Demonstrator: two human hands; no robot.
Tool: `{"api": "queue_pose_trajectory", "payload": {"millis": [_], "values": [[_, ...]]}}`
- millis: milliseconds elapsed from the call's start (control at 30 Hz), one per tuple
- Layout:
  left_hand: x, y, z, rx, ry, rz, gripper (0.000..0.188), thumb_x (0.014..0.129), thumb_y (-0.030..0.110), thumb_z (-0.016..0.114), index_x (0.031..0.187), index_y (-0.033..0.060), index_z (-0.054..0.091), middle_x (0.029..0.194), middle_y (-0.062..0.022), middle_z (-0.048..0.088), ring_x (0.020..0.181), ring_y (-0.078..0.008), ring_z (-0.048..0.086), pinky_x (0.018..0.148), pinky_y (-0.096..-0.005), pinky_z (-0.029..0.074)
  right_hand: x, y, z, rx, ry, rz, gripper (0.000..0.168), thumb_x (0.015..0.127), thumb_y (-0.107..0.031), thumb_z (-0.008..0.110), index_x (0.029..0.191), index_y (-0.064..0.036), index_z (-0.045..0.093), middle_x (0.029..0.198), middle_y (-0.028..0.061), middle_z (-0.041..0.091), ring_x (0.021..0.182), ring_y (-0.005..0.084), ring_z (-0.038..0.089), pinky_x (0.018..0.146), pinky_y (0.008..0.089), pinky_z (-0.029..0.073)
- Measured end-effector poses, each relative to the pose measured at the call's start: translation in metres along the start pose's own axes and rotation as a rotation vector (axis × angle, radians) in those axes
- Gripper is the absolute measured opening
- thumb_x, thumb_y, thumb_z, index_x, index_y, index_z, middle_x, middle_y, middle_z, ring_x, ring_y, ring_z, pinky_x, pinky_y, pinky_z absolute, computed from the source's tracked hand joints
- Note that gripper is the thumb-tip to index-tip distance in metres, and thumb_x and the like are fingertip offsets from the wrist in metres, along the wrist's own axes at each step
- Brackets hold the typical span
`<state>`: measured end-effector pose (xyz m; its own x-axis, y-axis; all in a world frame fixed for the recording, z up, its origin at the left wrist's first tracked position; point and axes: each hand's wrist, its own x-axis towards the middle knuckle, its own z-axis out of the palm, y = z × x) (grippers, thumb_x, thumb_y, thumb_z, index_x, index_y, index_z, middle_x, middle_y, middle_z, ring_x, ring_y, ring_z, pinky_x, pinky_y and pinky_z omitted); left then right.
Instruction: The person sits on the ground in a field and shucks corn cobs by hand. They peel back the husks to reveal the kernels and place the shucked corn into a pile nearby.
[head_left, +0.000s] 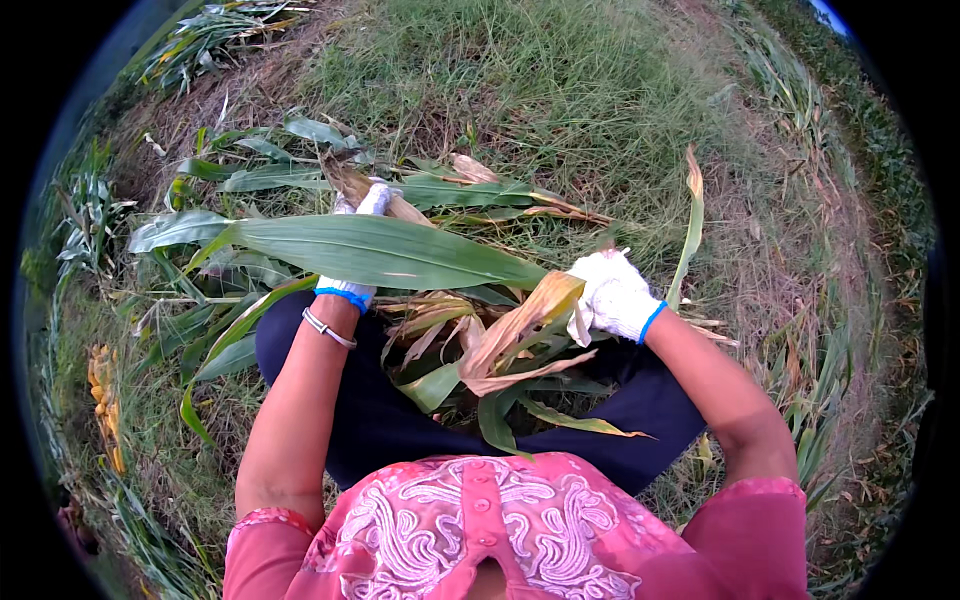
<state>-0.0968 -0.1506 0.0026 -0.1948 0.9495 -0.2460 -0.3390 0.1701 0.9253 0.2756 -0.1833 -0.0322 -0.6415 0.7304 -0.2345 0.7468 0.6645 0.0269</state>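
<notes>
My left hand (373, 199), in a white knit glove with a blue cuff, is closed around a brown, dry corn husk (386, 201). Whether an ear is inside cannot be seen. A broad green corn leaf (375, 251) crosses in front of that hand and hides much of it. To the right, my gloved right hand (611, 294) has its fingers curled on a corn plant, where a dry yellow-brown leaf (517, 326) meets the glove. Its exact grip is hidden. More green and withered leaves hang between the hands, over my dark trousers (645, 420).
Cut corn stalks with leaves (270, 176) lie on the grass beyond my left hand. Husked yellow corn ears (105, 401) are piled at the far left. Another heap of stalks (214, 37) lies at the upper left. Tall grass (510, 82) grows ahead.
</notes>
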Motion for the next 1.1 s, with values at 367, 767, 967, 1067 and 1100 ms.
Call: {"api": "queue_pose_trajectory", "payload": {"millis": [367,767,967,1067,1100], "values": [[0.002,-0.051,-0.004,0.316,-0.323,0.165,0.032,0.103,0.025,0.061,0.129,0.0061,0.063,0.121,-0.0040,0.066,0.112,-0.0138,0.059,0.102,-0.0340,0.048,0.024,0.000,-0.086,0.516,0.115,0.405,0.052,0.081,-0.025,0.076,0.130,-0.015,0.065,0.113,0.0137,0.071,0.103,0.0315,0.069,0.094,0.0373,0.054],[-0.021,-0.032,0.010,0.993,-0.547,0.527,0.030,0.094,0.020,0.061,0.119,0.0044,0.064,0.118,-0.0208,0.064,0.107,-0.0391,0.062,0.094,-0.0474,0.049,0.052,-0.048,-0.102,0.253,0.146,0.094,0.034,0.087,-0.026,0.070,0.116,-0.008,0.069,0.111,0.0142,0.070,0.102,0.0331,0.069,0.091,0.0442,0.054],[-0.022,-0.049,0.002,1.131,-0.556,1.021,0.033,0.092,0.022,0.062,0.121,0.0062,0.065,0.120,-0.0235,0.061,0.112,-0.0430,0.059,0.097,-0.0498,0.049,0.088,-0.073,-0.093,0.965,0.527,-0.042,0.041,0.089,-0.021,0.072,0.125,-0.002,0.068,0.119,0.0176,0.070,0.109,0.0307,0.068,0.097,0.0385,0.052],[-0.027,-0.043,0.014,0.828,-0.542,0.639,0.035,0.099,0.024,0.053,0.126,0.0042,0.062,0.126,-0.0224,0.061,0.119,-0.0408,0.057,0.104,-0.0462,0.046,0.102,-0.081,-0.080,0.875,0.398,-0.056,0.042,0.090,-0.019,0.072,0.128,-0.002,0.067,0.120,0.0171,0.070,0.111,0.0295,0.068,0.098,0.0378,0.052],[-0.029,-0.038,0.019,0.861,-0.549,0.688,0.035,0.101,0.024,0.051,0.127,0.0036,0.062,0.127,-0.0220,0.061,0.121,-0.0401,0.057,0.105,-0.0453,0.045,0.103,-0.082,-0.077,0.952,0.398,-0.049,0.041,0.090,-0.019,0.071,0.128,-0.003,0.067,0.119,0.0169,0.071,0.109,0.0296,0.069,0.097,0.0377,0.052]]}}
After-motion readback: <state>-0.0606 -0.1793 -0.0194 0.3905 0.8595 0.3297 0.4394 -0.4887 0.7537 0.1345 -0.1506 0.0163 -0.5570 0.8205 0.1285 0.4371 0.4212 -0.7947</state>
